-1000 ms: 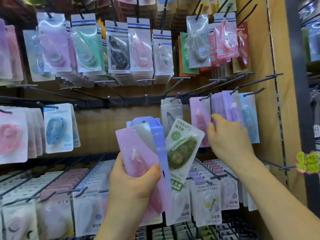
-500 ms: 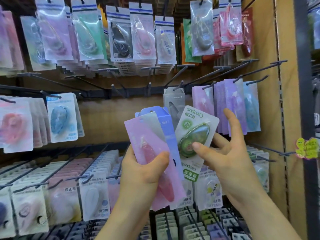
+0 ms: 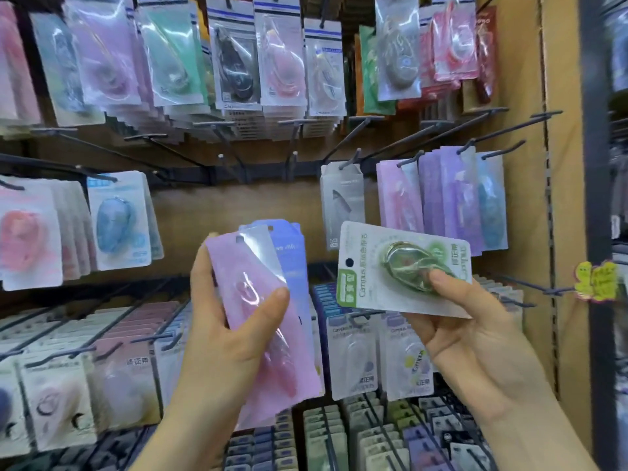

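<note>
I stand before a shop rack of correction-tape packs. My left hand [image 3: 226, 338] grips a pink pack [image 3: 248, 287] with a blue pack [image 3: 293, 253] fanned behind it, thumb across the pink front. My right hand [image 3: 475, 338] pinches a white and green Campus pack [image 3: 384, 277], held sideways, with the thumb on its clear blister holding a green tape. The two hands are apart, the green pack to the right of the pink one.
Dark metal hooks [image 3: 489, 113] jut out from the brown back panel. Pink, purple and blue packs [image 3: 452, 202] hang just behind my right hand, a grey pack [image 3: 342, 205] beside them. More rows hang above and below. A yellow tag [image 3: 596, 281] sits on a hook at right.
My right hand left the hanging purple packs, came to the bundle in my left hand, took the green pack out of it and turned it sideways to the right.
</note>
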A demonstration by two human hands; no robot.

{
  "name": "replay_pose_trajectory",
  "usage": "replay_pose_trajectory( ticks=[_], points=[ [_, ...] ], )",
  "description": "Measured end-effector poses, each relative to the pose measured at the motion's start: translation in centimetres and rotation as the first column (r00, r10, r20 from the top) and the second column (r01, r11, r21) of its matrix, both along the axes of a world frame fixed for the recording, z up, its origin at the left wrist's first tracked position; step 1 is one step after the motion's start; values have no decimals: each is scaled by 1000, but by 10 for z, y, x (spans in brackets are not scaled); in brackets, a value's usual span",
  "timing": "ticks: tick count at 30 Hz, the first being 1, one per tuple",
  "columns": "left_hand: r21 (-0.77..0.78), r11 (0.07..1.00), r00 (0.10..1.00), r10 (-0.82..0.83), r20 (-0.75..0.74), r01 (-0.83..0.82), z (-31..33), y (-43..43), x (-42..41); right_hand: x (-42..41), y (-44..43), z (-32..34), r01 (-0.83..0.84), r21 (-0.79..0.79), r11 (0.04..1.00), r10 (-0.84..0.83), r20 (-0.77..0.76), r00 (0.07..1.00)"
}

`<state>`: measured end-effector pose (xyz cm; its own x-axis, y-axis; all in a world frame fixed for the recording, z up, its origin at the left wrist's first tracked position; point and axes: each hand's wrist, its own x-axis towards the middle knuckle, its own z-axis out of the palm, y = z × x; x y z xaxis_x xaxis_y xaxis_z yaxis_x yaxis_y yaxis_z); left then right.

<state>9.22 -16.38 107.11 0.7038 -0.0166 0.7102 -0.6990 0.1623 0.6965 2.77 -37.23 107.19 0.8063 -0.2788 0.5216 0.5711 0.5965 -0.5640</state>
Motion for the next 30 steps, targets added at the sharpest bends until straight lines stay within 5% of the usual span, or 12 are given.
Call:
replay_pose_trajectory(
  ticks=[5,9,17,25,30],
  points=[
    [201,979,994,20,112,-42,1,-14,-20,0,39,-4,-4,83,997,-1,67,998],
    [288,951,987,-138,82,109,0,-6,-24,10,55,-8,125,73,989,-131,86,988],
    [135,988,997,-75,-16,76,-8,32,-18,27,71,-19,264,-392,881,-291,-8,957],
    [69,968,969,243,-42,-240,-12,63,-31,41,93,-4,-229,-743,629,222,-111,969],
    [121,932,939,344,-14,-340,-11,88,-40,65,117,-12,-300,-681,668,318,-103,943]
  ],
)
